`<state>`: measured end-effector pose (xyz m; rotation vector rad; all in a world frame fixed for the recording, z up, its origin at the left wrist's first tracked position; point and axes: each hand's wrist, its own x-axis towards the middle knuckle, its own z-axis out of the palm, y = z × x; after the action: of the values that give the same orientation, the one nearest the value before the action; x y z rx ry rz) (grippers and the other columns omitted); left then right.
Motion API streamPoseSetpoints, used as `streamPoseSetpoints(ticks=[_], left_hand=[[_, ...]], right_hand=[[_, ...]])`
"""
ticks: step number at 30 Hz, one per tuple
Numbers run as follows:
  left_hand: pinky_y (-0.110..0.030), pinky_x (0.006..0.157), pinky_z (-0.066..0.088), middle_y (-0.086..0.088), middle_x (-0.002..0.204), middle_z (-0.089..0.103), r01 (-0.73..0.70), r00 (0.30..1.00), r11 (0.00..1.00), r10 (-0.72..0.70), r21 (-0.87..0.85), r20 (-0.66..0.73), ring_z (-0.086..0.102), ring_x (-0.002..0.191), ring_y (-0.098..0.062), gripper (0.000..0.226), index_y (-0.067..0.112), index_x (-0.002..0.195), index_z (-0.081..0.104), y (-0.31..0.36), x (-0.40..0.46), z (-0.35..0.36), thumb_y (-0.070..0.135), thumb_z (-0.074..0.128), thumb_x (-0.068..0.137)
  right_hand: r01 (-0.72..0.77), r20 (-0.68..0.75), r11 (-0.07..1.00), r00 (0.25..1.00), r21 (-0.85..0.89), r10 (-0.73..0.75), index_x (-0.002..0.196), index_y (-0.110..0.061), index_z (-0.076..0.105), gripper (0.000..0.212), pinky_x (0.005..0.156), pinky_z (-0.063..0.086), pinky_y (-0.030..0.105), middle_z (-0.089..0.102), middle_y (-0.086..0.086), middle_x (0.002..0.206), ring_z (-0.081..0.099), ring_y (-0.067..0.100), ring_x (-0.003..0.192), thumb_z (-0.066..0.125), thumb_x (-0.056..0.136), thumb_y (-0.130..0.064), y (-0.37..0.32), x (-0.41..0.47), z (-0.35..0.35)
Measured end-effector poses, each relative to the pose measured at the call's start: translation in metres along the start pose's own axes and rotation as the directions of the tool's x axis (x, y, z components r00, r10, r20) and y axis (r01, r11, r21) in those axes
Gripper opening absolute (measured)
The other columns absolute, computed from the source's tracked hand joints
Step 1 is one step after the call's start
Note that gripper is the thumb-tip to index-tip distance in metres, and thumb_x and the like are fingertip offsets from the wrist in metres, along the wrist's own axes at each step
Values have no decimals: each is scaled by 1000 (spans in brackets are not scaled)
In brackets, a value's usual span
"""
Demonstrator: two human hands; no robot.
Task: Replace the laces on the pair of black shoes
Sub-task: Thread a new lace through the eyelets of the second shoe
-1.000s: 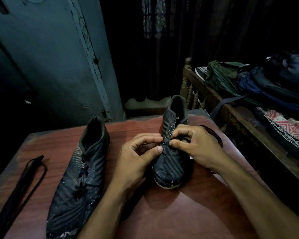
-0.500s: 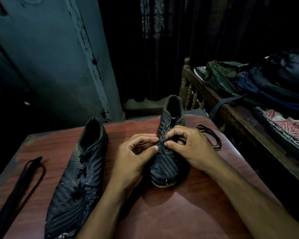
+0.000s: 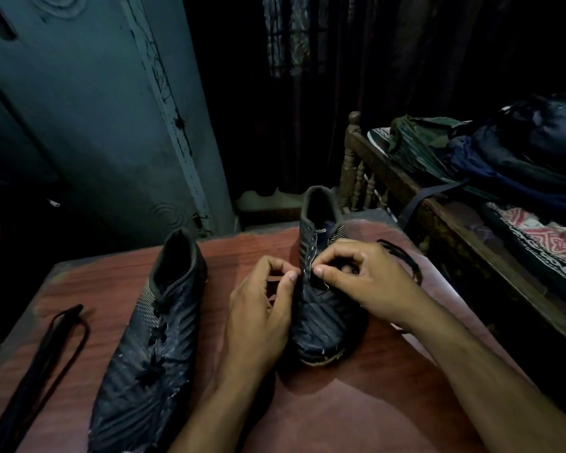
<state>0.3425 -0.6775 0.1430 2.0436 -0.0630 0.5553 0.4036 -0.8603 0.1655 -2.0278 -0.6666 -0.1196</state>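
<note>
Two black shoes stand on a reddish wooden table (image 3: 340, 407). The left shoe (image 3: 151, 348) is laced with black laces and nothing touches it. The right shoe (image 3: 324, 315) stands between my hands, toe toward me. My left hand (image 3: 262, 308) has curled fingers and its thumb presses the shoe's left side at the eyelets. My right hand (image 3: 363, 279) pinches a lace at the eyelet row with thumb and forefinger. A black lace (image 3: 402, 259) trails behind my right hand. A second black lace (image 3: 49, 351) lies folded at the table's left edge.
A teal door (image 3: 105, 109) stands behind the table. A wooden bed frame (image 3: 438, 217) with bags and clothes (image 3: 504, 152) lies close on the right. Dark curtains (image 3: 307, 93) hang at the back.
Both hands and the right shoe have shifted slightly. More of the black lace shows behind my right hand. My right fingers have moved a little up the eyelet row.
</note>
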Motion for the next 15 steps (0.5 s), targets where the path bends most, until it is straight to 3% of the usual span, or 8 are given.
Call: streamPoseSetpoints(ticks=[2,5,10,15], left_hand=[[-35,76,57,16,94,73,-1,1000,1000,1,-9,-3,70,87,-3,11,26,95,62,1,-1,-1,21,57,103],[-38,78,56,20,96,73,-24,999,1000,25,10,-27,70,88,-1,12,28,96,56,5,-2,-1,20,54,105],[-27,74,53,18,92,70,-57,997,998,58,18,-46,68,87,2,12,29,98,54,5,-3,1,19,53,105],[-8,74,45,14,92,68,-148,983,987,154,63,-96,66,89,0,9,23,95,68,5,-2,-1,14,68,97]], right_hand=[[-22,-2,999,1000,43,22,89,-25,75,6,77,53,48,73,-4,89,67,30,82,72,94,-22,1,0,-2],[-29,-11,994,999,109,30,91,-25,75,7,80,53,37,69,-6,93,67,14,89,71,94,-20,1,0,-4],[26,-16,996,1000,85,-25,98,-29,77,14,90,51,31,62,-7,98,64,12,99,71,94,-17,-5,-2,5],[89,-86,995,993,38,-86,94,-23,78,10,78,51,20,72,-10,91,68,10,91,80,86,-17,-15,-5,12]])
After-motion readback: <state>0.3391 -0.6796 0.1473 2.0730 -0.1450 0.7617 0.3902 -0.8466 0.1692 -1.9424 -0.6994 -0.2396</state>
